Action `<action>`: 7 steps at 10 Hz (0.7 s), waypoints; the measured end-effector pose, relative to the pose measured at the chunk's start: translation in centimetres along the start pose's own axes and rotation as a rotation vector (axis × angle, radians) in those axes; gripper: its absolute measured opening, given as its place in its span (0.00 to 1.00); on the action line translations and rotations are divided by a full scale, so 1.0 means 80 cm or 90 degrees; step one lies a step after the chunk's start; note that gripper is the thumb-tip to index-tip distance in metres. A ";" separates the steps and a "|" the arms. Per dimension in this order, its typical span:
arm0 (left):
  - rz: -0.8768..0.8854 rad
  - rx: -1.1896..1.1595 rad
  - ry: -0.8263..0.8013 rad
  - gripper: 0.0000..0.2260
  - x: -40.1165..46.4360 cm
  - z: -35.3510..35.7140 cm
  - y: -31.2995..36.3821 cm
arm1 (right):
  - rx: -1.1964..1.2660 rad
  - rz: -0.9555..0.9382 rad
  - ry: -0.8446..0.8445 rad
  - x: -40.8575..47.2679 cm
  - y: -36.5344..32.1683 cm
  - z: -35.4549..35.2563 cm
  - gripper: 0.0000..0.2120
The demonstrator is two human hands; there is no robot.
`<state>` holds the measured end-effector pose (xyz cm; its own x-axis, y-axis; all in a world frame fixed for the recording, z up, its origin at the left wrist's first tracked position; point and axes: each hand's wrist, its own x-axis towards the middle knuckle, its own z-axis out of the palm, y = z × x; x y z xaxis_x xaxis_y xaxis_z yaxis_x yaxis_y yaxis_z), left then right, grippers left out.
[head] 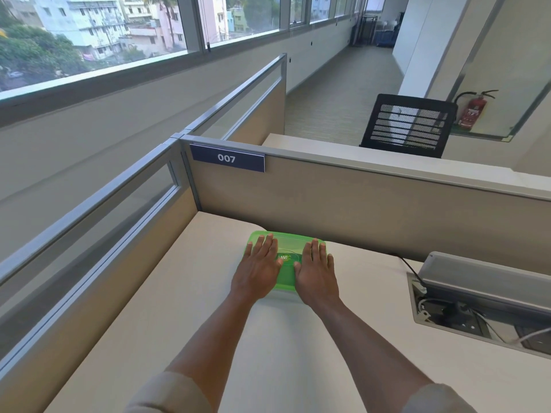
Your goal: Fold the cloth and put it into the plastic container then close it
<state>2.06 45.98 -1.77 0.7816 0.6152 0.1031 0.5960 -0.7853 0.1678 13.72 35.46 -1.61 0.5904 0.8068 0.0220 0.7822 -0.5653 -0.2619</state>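
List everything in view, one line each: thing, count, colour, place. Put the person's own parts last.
plastic container: one, green lid on top, on the desk under both hands
desk: one, cream, foreground
partition: one, beige with grey rail, behind the desk
number plate: one, dark blue, reads 007, on the partition
cable box: one, grey, flap open, set into the desk at right
office chair: one, black mesh, beyond the partition
fire extinguisher: one, red, far right
left hand: flat on the lid
right hand: flat on the lid
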 end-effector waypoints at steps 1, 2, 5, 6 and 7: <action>-0.002 0.007 0.004 0.26 0.000 0.002 0.002 | -0.001 0.002 0.003 -0.001 0.002 0.004 0.29; -0.012 0.015 0.007 0.26 -0.003 0.006 0.002 | -0.011 -0.001 0.018 -0.004 0.001 0.009 0.29; -0.070 -0.060 -0.024 0.27 -0.006 -0.005 0.016 | -0.001 0.010 -0.001 -0.006 -0.003 0.002 0.29; -0.064 -0.082 0.027 0.27 -0.008 -0.020 0.032 | 0.020 0.007 0.062 -0.009 -0.005 -0.013 0.30; -0.048 -0.066 0.059 0.28 -0.011 -0.027 0.036 | 0.005 -0.014 0.113 -0.012 -0.005 -0.022 0.30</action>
